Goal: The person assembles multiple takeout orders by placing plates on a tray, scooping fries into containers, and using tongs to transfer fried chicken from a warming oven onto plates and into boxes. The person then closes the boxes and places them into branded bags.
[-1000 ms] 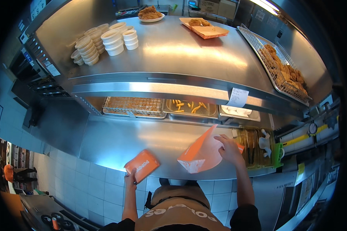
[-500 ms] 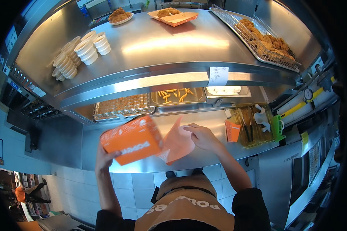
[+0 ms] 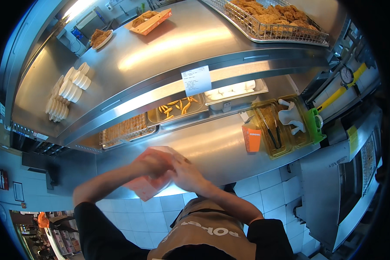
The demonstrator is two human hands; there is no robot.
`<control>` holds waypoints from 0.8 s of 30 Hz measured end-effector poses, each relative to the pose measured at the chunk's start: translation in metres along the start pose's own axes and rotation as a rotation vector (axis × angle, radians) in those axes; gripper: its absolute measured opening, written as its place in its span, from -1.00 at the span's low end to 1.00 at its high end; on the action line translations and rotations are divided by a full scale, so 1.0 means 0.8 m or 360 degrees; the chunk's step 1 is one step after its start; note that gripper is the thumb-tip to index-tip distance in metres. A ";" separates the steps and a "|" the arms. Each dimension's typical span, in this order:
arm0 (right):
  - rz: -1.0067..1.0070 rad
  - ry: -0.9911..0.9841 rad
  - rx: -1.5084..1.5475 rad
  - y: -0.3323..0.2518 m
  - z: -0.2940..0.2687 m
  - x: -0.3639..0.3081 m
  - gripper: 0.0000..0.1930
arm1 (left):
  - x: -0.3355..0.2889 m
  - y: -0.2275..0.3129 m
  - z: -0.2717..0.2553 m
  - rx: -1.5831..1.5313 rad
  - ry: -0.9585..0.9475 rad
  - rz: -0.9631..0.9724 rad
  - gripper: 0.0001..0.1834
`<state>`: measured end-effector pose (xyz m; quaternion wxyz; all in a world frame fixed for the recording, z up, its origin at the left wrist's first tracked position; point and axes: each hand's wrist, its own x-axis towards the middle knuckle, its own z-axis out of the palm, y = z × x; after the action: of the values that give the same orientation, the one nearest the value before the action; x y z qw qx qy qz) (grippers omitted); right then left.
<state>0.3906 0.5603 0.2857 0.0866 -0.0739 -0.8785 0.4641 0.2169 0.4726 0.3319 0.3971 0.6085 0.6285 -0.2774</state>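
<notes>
A pinkish-red paper sheet (image 3: 142, 190) is bunched up around my hands, over the near left part of the steel counter (image 3: 208, 151). My left hand (image 3: 155, 164) presses into the paper, its fingers partly hidden and smeared by motion. Close against it, my right hand (image 3: 186, 174) grips the paper's right side with bent fingers. I cannot make out the orange box; the paper and my hands may cover it.
An orange carton (image 3: 251, 139) stands right of my hands, beside an amber tub (image 3: 281, 152) with black-handled tongs (image 3: 271, 135). Beyond are a fries pan (image 3: 154, 118) and a wire rack (image 3: 125, 131). The shelf above holds stacked white cups (image 3: 76, 89) and a basket of fried chicken (image 3: 286, 30).
The orange box in my left hand is no longer visible. My left hand has moved right and my right hand left, meeting at the paper. My view has turned and shifted right.
</notes>
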 end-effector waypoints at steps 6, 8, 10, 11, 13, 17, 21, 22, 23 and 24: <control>0.0093 -0.0534 0.0233 -0.034 0.004 -0.025 -0.17 | 0.097 -0.017 0.032 -0.0270 0.0042 0.0142 -0.56; -0.0290 -0.0247 0.0468 -0.032 -0.004 -0.031 -0.19 | 0.102 -0.017 0.043 -0.0310 0.0107 0.0137 -0.57; -0.0355 -0.0246 0.0944 -0.003 -0.011 -0.032 -0.34 | 0.091 -0.014 0.054 -0.0329 0.0223 0.0119 -0.57; -0.0288 -0.0326 0.1297 0.026 -0.017 -0.034 -0.44 | 0.078 -0.012 0.062 -0.0345 0.0297 0.0096 -0.57; -0.0038 -0.0143 0.1071 0.106 -0.024 -0.030 -0.67 | 0.037 -0.010 0.080 -0.0351 0.0555 0.0013 -0.57; 0.0364 0.0569 0.0116 0.311 -0.020 0.022 -0.54 | -0.079 -0.007 0.142 -0.0569 0.1528 -0.0415 -0.57; 0.0360 0.0796 -0.0436 0.452 -0.033 0.078 -0.30 | -0.171 0.008 0.250 -0.1289 0.2361 -0.0816 -0.66; 0.0363 0.0783 -0.0602 0.466 -0.034 0.091 -0.32 | -0.181 0.011 0.276 -0.1574 0.2447 -0.0568 -0.65; 0.0444 0.0875 -0.0400 0.472 -0.031 0.099 -0.36 | -0.182 0.015 0.298 -0.1930 0.2405 -0.0292 -0.59; 0.0448 0.1026 -0.0547 0.469 -0.022 0.107 -0.36 | -0.173 0.017 0.312 -0.1845 0.2290 -0.0278 -0.53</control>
<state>0.3298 0.8020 -0.0077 0.2801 -0.3491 -0.8524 0.2703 0.2633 0.1910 0.3167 0.1313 0.2910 0.8077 0.4957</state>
